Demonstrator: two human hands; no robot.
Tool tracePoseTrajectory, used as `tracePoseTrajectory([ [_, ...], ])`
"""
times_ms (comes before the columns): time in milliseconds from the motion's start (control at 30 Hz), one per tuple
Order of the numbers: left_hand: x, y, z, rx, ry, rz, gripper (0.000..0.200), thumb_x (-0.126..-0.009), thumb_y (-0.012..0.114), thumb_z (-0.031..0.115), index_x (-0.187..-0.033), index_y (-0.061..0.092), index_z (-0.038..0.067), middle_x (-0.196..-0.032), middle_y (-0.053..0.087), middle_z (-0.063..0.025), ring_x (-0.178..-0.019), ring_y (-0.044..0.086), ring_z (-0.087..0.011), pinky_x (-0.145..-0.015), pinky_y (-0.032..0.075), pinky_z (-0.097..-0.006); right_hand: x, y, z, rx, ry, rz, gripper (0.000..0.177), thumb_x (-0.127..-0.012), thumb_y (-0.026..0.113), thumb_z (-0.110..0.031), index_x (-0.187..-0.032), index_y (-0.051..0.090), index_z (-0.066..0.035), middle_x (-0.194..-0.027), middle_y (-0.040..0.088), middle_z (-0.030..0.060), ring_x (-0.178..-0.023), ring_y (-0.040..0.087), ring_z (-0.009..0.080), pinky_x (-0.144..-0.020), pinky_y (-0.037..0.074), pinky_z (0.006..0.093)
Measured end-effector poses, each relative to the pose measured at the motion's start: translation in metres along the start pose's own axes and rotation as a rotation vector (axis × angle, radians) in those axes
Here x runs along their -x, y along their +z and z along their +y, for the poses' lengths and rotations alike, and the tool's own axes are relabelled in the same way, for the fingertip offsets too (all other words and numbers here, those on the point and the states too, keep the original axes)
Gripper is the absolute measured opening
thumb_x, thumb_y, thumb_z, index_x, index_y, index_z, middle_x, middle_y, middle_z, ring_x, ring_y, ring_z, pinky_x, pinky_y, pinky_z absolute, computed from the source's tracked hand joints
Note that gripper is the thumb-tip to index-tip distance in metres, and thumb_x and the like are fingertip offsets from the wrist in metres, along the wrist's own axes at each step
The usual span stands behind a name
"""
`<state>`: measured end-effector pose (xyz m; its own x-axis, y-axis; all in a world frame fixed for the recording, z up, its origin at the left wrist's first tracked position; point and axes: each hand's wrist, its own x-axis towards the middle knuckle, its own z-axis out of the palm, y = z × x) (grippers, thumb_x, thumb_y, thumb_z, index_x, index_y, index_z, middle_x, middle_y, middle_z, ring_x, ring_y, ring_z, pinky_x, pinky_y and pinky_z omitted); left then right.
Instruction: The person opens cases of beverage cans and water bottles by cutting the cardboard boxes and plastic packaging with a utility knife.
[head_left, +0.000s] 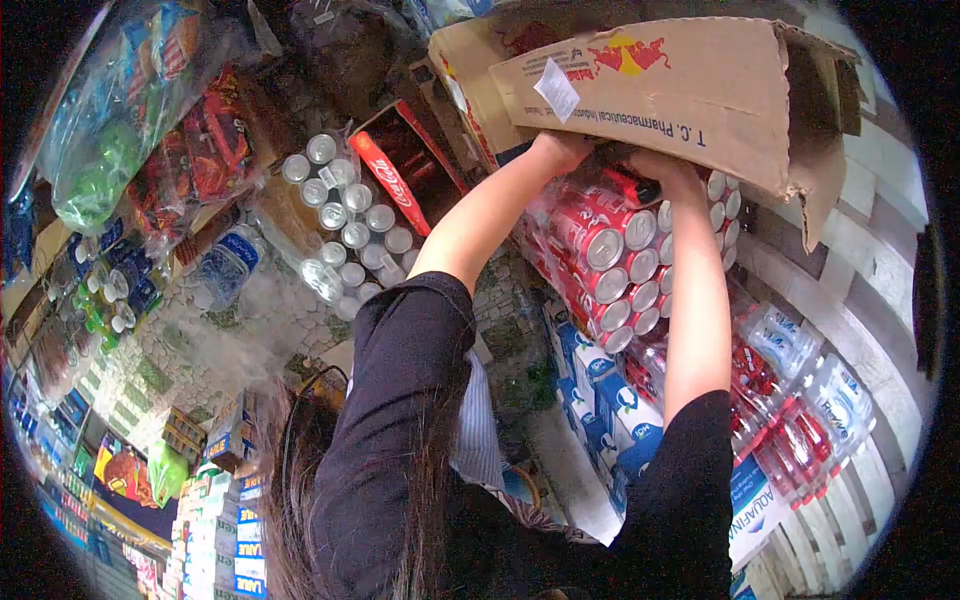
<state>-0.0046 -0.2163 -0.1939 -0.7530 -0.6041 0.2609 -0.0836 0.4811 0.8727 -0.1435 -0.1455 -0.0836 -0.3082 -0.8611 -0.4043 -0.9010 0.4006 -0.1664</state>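
Note:
Both my arms reach forward to a brown Red Bull cardboard box [690,95] with a loose flap at its right end. My left hand [562,150] is at the box's lower edge, its fingers hidden behind the cardboard. Close by, my right hand [668,172] reaches under the same edge, beside a small dark and red item [632,187] that I cannot make out. Its fingers are hidden too. Directly below the hands, red soda cans [605,250] are stacked on their sides in plastic wrap, silver ends facing me.
Silver-topped cans [340,210] stand at the left, next to an open Coca-Cola carton [390,180]. Blue and white milk cartons [610,410] and wrapped red bottles [790,440] lie below the soda cans. A water bottle pack [228,265] is at the left.

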Motion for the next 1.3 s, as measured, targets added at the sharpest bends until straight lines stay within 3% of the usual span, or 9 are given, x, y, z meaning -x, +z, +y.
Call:
tracePoseTrajectory([
  [100,0.001,-0.008,0.001,-0.024,0.056,-0.003,0.037,-0.075,0.039,0.035,-0.105,0.042,0.013,-0.112,0.037,-0.0055,-0.105,0.031,-0.0228,-0.090,0.019,-0.0315,0.008,-0.071,-0.095,0.360,0.036,-0.296,0.047,-0.063,0.047,-0.030,-0.107,0.039,-0.016,-0.116,0.033,0.0083,-0.107,0.029,0.0246,-0.090,0.022,0.0333],
  [233,0.003,-0.002,-0.002,-0.012,-0.081,-0.103,0.037,-0.075,0.039,0.035,-0.104,0.042,0.013,-0.112,0.038,-0.0055,-0.104,0.032,-0.0230,-0.089,0.020,-0.0314,0.020,-0.076,-0.100,0.429,-0.132,-0.148,0.047,-0.064,0.047,-0.032,-0.107,0.039,-0.015,-0.116,0.033,0.0084,-0.107,0.028,0.0248,-0.090,0.021,0.0340],
  [300,0.000,-0.008,0.003,0.113,-0.064,-0.095,0.036,-0.075,0.039,0.033,-0.105,0.042,0.014,-0.112,0.038,-0.0058,-0.104,0.032,-0.0230,-0.089,0.021,-0.0313,0.018,-0.096,-0.140,0.530,0.163,-0.360,0.044,-0.063,0.049,-0.027,-0.103,0.043,-0.012,-0.107,0.042,0.0109,-0.099,0.038,0.0247,-0.086,0.027,0.0326],
  [400,0.000,-0.034,0.020,0.172,-0.029,-0.066,0.034,-0.075,0.038,0.028,-0.105,0.042,0.014,-0.112,0.038,-0.0066,-0.104,0.033,-0.0231,-0.089,0.021,-0.0311,-0.005,-0.030,-0.054,0.389,0.024,-0.268,0.049,-0.066,0.047,-0.036,-0.109,0.037,-0.017,-0.118,0.030,0.0067,-0.109,0.025,0.0229,-0.091,0.020,0.0332],
  [867,0.013,-0.041,0.013,0.202,-0.046,0.021,0.030,-0.070,0.042,0.019,-0.099,0.046,0.011,-0.103,0.044,-0.0099,-0.099,0.038,-0.0249,-0.085,0.028,-0.0322,0.003,-0.047,-0.093,0.405,0.057,-0.392,0.047,-0.067,0.046,-0.033,-0.108,0.038,-0.012,-0.114,0.035,0.0109,-0.106,0.031,0.0260,-0.090,0.022,0.0336],
  [967,0.022,-0.051,0.012,-0.375,0.147,-0.055,0.029,-0.069,0.043,0.023,-0.095,0.048,0.012,-0.098,0.048,-0.0090,-0.089,0.047,-0.0230,-0.074,0.039,-0.0316,0.017,-0.076,-0.126,0.395,0.063,-0.419,0.043,-0.068,0.044,-0.028,-0.107,0.040,-0.010,-0.112,0.037,0.0124,-0.104,0.033,0.0270,-0.088,0.024,0.0336],
  [1033,0.023,-0.067,0.026,-0.431,-0.003,-0.553,0.019,-0.065,0.045,0.017,-0.081,0.053,0.011,-0.077,0.055,-0.0082,-0.068,0.055,-0.0223,-0.054,0.045,-0.0322,0.022,-0.078,-0.124,0.378,0.048,-0.404,0.039,-0.069,0.043,-0.025,-0.105,0.041,-0.009,-0.110,0.038,0.0130,-0.102,0.035,0.0275,-0.087,0.025,0.0336],
  [1100,0.027,-0.063,0.023,-0.429,0.036,-0.540,0.015,-0.065,0.045,0.016,-0.076,0.052,0.011,-0.069,0.055,-0.0076,-0.062,0.055,-0.0228,-0.048,0.044,-0.0329,0.028,-0.072,-0.103,-0.135,0.314,-0.563,0.031,-0.071,0.041,-0.020,-0.098,0.047,-0.006,-0.103,0.044,0.0143,-0.097,0.039,0.0286,-0.082,0.029,0.0334],
  [1300,0.036,-0.125,0.003,-0.444,0.047,-0.545,0.013,-0.065,0.044,0.013,-0.075,0.049,0.008,-0.060,0.054,-0.0105,-0.056,0.054,-0.0266,-0.044,0.043,-0.0354,0.032,-0.079,-0.119,-0.074,0.242,-0.570,0.028,-0.072,0.039,-0.019,-0.090,0.050,0.000,-0.093,0.050,0.0172,-0.084,0.047,0.0285,-0.073,0.034,0.0332],
])
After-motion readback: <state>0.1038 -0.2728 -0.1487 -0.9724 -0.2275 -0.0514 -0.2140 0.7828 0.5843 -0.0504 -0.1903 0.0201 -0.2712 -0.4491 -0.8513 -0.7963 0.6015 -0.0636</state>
